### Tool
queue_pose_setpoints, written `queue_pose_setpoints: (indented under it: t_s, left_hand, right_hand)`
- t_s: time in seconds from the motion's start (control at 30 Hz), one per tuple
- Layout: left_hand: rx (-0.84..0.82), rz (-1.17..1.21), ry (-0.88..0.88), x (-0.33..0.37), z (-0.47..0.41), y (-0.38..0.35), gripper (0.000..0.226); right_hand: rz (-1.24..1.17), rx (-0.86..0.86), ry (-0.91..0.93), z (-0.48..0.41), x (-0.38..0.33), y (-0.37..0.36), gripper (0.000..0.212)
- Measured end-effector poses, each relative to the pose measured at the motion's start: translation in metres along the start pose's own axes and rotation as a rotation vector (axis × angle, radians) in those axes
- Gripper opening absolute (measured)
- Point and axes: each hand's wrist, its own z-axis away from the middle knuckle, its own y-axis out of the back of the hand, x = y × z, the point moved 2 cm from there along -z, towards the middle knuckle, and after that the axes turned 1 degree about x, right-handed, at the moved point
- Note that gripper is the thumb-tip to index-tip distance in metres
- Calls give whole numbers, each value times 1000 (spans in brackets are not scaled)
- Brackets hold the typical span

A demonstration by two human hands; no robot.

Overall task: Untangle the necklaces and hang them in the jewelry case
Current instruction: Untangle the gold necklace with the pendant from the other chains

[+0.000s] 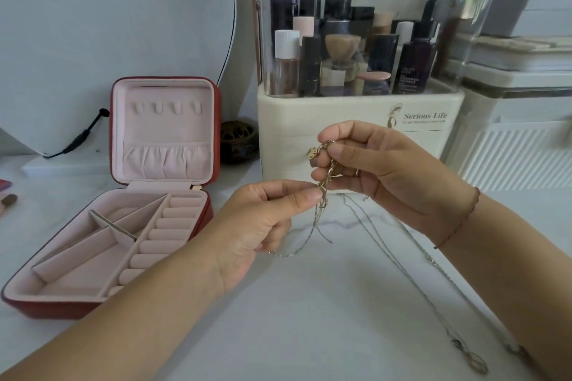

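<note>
White tabletop in front of a pale wall, with one round-edged mirror leaning at the back left. On the left of the table, one jewelry case, red outside and pink inside. Stands open, lid upright, base flat. Four small hooks in a row across the lid, and one gathered pocket below them. In the base, a single row of ring rolls (nearest ones hidden behind the left forearm, so no full count), with divided trays alongside. Behind the hands, one cream cosmetics organizer under a clear cover, packed with bottles. One small dark bowl between it and the case.

To the right of the case and apart from it, the necklaces, lifted off the table and bunched into one gold tangle between two hands. Cannot tell the number of chains in it. One round gold pendant at the top of the knot. Loose strands looping down onto the tabletop, thin silvery lengths trailing toward the lower right corner.

As for the left hand: pinches the lower end of the tangle between thumb and forefinger, remaining fingers curled under. As for the right hand: sits higher, just beside the left, fingertips closed on the top of the knot near the pendant, one thin red cord round the wrist.
</note>
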Motion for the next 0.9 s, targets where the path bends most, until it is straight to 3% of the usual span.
queue_pose_setpoints:
  t_s: [0.17, 0.23, 0.3, 0.37, 0.47, 0.6, 0.8, 0.9]
  left_hand:
    - [0, -21, 1, -2, -1, -1, 21]
    - [-12, -21, -5, -1, -1, -1, 9]
    - [-32, -1, 1, -2, -4, 1, 21]
    - [-47, 77, 13, -3, -7, 3, 24]
    - [-84, 224, 2, -5, -11, 5, 6]
    - [-108, 332, -21, -3, -10, 6, 7]
    - [12, 394, -36, -1, -11, 11, 8]
    - [105, 375, -22, -4, -15, 13, 19]
  right_hand:
    - [-17, -16, -7, 1, -1, -2, 13]
    - [-18, 0, -9, 1, 0, -2, 13]
    - [-21, 36, -10, 0, 1, -1, 13]
    - [-16, 83, -11, -1, 2, 1, 14]
    - [-20, 186, -13, -2, 3, 5, 15]
    - [-80, 307, -14, -3, 1, 13, 16]
    - [-81, 373, -10, -3, 1, 16, 17]
    - [-90, 380, -1, -3, 1, 16, 18]
